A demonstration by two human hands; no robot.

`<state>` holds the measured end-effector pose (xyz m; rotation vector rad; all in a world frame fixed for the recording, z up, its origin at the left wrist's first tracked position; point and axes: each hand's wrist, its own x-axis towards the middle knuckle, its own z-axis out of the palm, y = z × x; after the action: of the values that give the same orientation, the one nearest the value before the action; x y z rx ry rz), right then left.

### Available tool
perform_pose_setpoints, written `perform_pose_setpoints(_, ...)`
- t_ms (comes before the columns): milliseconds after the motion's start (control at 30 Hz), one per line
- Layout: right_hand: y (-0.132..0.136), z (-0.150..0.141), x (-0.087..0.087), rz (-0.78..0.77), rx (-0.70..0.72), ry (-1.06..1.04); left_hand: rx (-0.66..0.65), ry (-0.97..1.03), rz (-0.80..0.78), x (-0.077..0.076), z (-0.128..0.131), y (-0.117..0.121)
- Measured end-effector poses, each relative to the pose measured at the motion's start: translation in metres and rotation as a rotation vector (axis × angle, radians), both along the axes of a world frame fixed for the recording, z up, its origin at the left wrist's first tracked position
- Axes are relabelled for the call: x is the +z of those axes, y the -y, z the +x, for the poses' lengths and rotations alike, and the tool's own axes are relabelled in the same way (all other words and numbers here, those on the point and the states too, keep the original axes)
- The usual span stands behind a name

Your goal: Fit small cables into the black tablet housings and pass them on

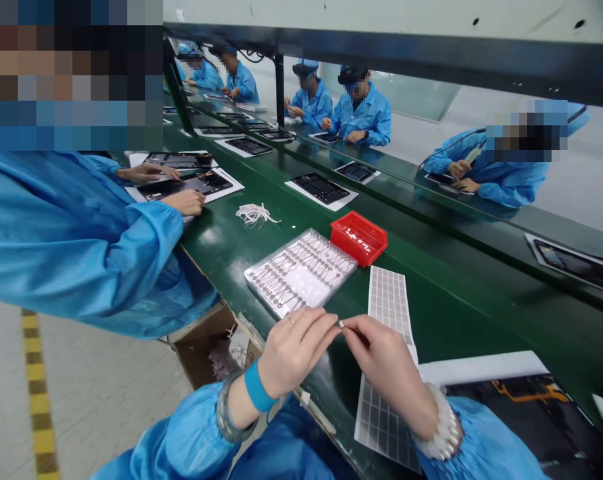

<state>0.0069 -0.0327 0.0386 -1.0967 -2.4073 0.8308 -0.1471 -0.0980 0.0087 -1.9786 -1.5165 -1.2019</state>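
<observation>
A small white piece [342,324] is up between the fingertips of both hands, above the worktop [451,313] near its front edge. It looks slightly tilted, but it is too small to tell which way its long axis runs or where its ends point. The right hand [384,347] pinches it between thumb and forefinger, coming in from the right. The left hand [294,347] meets it from the other side, fingers straight and close together, pointing right; its thumb is hidden, so I cannot tell whether it grips too. Beneath the right hand lies a gridded sheet [388,300], its long side running away from the person. Just beyond the left hand is a tray [305,285] of small parts with thin wires, and beside its far right corner a red bin [345,245] holds white bits. Past the tray sits a loose pile of white strips [255,215]. At the lower right, a dark flat device [511,407] rests on white paper [481,365], near the right sleeve. At the left, a co-worker in blue [81,233] leans over another device [208,181]
</observation>
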Motion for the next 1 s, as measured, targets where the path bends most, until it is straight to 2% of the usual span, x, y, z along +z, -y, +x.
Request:
perform_pose_setpoints(200, 0.001, -0.004, 0.004, 0.168, 0.016, 0.112, 0.001, -0.012, -0.009, -0.001, 0.004, -0.001)
perform_pose_setpoints(367, 0.003, -0.005, 0.000, 0.340, 0.041, 0.132, -0.043, 0.320, -0.194, 0.002, 0.009, -0.002)
perform_pose_setpoints(433, 0.004, -0.006, 0.000, 0.365, 0.054, 0.143, -0.049, 0.378, -0.251, 0.004, 0.010, -0.003)
perform_pose_setpoints(533, 0.004, -0.004, 0.002, 0.297, 0.058, 0.112, 0.028, 0.290, -0.278, 0.004, 0.002, -0.009)
perform_pose_setpoints(633, -0.002, 0.005, 0.006, 0.094, 0.029, 0.030, 0.153, 0.221, -0.259, 0.006, -0.017, -0.020)
perform_pose_setpoints(700, -0.008, 0.017, 0.009, -0.056, -0.001, -0.018, 0.192, 0.191, -0.236, 0.009, -0.022, -0.026)
perform_pose_setpoints(733, -0.010, 0.024, 0.010, -0.113, -0.012, -0.038, 0.176, 0.164, -0.239, 0.011, -0.020, -0.027)
perform_pose_setpoints(800, -0.010, 0.040, 0.013, -0.178, -0.020, -0.071, 0.034, 0.103, -0.292, 0.015, -0.003, -0.025)
perform_pose_setpoints(900, 0.001, 0.069, 0.016, -0.166, -0.033, -0.084, -0.254, 0.079, -0.382, 0.016, 0.041, -0.016)
perform_pose_setpoints(1000, 0.020, 0.100, 0.014, -0.136, -0.124, -0.110, -0.407, 0.130, -0.396, 0.014, 0.082, -0.009)
